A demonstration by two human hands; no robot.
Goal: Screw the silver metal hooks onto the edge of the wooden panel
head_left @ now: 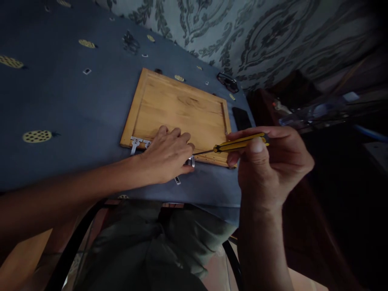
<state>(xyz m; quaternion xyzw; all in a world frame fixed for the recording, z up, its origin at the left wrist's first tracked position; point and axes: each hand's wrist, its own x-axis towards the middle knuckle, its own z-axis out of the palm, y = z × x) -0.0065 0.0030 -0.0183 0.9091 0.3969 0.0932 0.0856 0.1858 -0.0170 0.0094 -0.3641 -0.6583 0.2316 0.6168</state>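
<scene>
Yellow and black, the screwdriver (pixel 239 142) is pinched by its handle between thumb and fingers of the right hand (pixel 269 165), its shaft pointing left to a shiny metal fitting (pixel 190 162) at the near edge of the wooden panel (pixel 182 105). The left hand (pixel 166 155), fingers bent over that edge, pinches the fitting, thumb on the near side. A silvery hinge (pixel 136 142) sits at the panel's near left corner. The panel lies flat on a blue tablecloth (pixel 85 101); glasses (pixel 228 82) rest beyond its far right corner, a dark flat object (pixel 241 118) to its right.
</scene>
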